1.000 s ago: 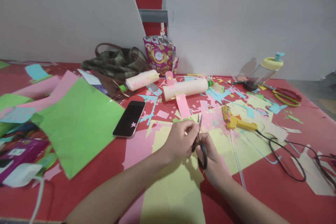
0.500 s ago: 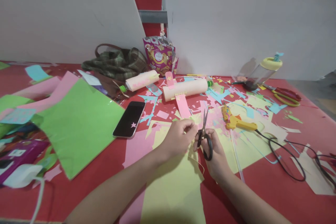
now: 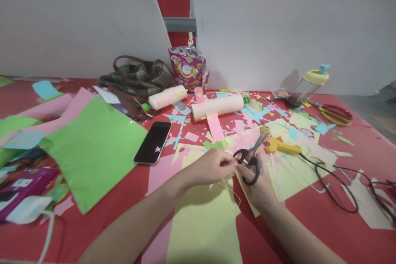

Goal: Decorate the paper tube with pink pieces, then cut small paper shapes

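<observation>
Black-handled scissors point(image 3: 254, 153) rest in my right hand point(image 3: 258, 179), their blades pointing up and to the right, toward the yellow glue gun. My left hand point(image 3: 216, 166) is closed in a pinch, its fingertips meeting those of my right hand; whatever small piece they pinch is too small to make out. Beneath both hands lie sheets of pale yellow paper point(image 3: 204, 222) over a pink sheet point(image 3: 156, 214). A thin curled paper strip point(image 3: 234, 192) lies just below the fingers.
A phone point(image 3: 153, 142) and a green sheet point(image 3: 95, 152) lie left. Two paper-wrapped bottles point(image 3: 218, 106) point(image 3: 167, 97) lie behind. The corded glue gun point(image 3: 283, 146), a clear bottle point(image 3: 305, 88) and red-and-yellow-handled scissors point(image 3: 335, 114) are right. Paper scraps cover the middle; a snack bag point(image 3: 188, 68) stands behind.
The scissors have tipped from nearly upright to leaning right in my right hand. My hands have come together at the fingertips. A green scrap now shows behind my left hand.
</observation>
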A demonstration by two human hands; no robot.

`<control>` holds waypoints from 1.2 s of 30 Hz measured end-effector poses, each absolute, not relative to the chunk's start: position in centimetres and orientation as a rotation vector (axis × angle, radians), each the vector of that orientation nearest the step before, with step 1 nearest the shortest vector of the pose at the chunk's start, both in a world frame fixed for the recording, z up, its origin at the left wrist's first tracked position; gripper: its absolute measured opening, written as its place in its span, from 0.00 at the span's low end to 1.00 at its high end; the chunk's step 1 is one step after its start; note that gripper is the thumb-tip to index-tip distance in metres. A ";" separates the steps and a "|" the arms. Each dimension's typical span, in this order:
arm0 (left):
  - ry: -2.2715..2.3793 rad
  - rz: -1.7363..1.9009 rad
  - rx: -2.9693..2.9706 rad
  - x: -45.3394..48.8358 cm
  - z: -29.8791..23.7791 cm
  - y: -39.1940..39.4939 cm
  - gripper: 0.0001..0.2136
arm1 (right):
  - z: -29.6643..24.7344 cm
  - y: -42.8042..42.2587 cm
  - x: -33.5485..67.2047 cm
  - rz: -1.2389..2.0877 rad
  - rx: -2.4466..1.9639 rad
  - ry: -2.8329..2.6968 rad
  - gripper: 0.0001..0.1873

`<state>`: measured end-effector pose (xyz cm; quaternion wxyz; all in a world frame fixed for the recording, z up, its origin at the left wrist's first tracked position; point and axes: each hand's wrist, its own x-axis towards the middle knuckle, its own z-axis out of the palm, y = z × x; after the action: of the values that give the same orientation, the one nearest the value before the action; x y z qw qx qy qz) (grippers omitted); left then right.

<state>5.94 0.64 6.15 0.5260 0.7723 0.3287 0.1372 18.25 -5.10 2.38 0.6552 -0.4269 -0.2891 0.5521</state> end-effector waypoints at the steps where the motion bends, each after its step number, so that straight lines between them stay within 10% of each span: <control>1: 0.762 0.312 1.858 5.9 6.2 0.7 0.13 | 2.4 -5.1 18.3 1.263 -0.959 -0.664 0.17; 36: 0.848 0.320 2.044 5.0 6.6 2.0 0.12 | 1.7 -5.3 18.4 1.309 -1.015 -0.725 0.15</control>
<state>5.01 2.00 6.56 0.4377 0.8219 0.3411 0.1285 18.43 -5.30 1.69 0.6182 -0.4413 -0.3151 0.5690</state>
